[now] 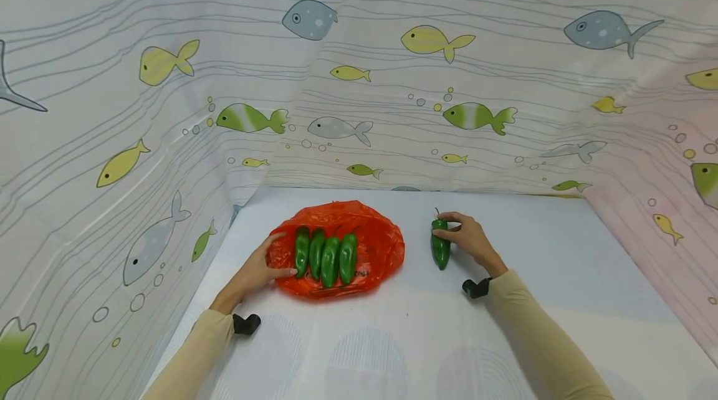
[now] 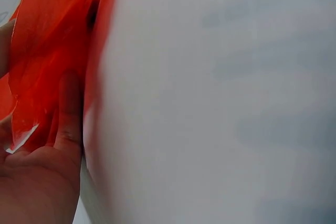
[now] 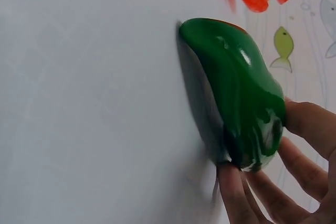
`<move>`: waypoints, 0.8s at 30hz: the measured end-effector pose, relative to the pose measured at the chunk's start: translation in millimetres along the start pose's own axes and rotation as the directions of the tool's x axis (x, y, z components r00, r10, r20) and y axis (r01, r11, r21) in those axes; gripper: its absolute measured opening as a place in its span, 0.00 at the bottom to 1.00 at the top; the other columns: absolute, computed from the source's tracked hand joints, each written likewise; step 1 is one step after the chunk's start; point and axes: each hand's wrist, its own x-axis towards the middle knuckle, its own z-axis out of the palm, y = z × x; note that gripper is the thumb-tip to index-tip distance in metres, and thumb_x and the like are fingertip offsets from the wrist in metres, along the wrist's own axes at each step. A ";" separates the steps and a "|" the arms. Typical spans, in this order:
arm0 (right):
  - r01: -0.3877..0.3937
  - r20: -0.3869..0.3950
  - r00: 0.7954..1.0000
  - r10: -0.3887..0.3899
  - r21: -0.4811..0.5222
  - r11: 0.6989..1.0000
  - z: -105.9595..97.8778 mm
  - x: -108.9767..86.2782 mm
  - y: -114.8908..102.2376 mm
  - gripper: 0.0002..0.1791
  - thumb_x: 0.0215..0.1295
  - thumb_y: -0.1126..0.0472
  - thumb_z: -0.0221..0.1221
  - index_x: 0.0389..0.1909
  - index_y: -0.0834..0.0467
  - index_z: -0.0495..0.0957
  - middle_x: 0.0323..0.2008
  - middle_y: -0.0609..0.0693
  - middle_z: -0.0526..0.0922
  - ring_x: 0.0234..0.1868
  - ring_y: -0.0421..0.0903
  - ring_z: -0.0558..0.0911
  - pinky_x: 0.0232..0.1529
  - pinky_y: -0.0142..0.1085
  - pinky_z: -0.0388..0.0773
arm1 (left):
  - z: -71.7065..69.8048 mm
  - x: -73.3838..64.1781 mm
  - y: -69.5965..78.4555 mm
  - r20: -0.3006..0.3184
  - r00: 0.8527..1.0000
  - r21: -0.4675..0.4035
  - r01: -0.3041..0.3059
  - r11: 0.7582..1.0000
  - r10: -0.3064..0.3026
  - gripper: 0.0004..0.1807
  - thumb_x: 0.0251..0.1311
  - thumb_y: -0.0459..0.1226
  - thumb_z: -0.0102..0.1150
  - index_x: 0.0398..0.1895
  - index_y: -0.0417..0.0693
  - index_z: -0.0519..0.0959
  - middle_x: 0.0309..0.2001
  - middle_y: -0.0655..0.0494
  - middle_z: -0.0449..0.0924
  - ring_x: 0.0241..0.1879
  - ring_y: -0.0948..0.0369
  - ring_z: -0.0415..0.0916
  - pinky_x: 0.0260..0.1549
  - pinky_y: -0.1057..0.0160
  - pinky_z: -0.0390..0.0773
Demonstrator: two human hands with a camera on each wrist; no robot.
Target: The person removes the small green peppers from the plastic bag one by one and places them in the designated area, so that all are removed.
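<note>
Holding single green pepper right of red plastic bag

Touches the bag's left end with left hand, grip spread wide. Shows four other green peppers side by side within the bag's outline. Should handle as light, firm and slippery, with a fragile stem; best taken round the thick stem end. Right of the bag, apart from it, pinches the single green pepper near that end with right hand, grip narrowed to the pepper's width.

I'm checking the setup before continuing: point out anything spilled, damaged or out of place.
Nothing looks spilled or damaged. Four green peppers line up on the red bag; only the fifth pepper is apart, held by the right hand.
</note>
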 end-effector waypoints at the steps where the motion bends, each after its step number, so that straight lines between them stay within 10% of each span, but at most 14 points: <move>1: 0.002 -0.005 1.000 -0.002 -0.005 1.000 0.0 -0.1 -0.3 0.31 0.68 0.49 0.68 0.67 0.57 0.75 0.64 0.62 0.77 0.61 0.61 0.79 0.55 0.55 0.78 | 0.1 -0.9 2.4 0.000 1.000 -0.002 0.002 1.000 -0.002 0.53 0.54 0.43 0.79 0.79 0.51 0.55 0.75 0.38 0.59 0.72 0.39 0.57 0.70 0.33 0.57; 24: 0.127 -0.084 0.989 -0.123 0.042 0.991 -6.3 -9.8 -30.4 0.29 0.67 0.50 0.69 0.65 0.57 0.76 0.63 0.59 0.79 0.58 0.60 0.81 0.57 0.57 0.79 | 0.6 1.4 -3.0 0.004 1.000 0.006 0.023 1.000 -0.023 0.54 0.54 0.46 0.79 0.79 0.55 0.55 0.75 0.38 0.57 0.72 0.39 0.57 0.69 0.33 0.59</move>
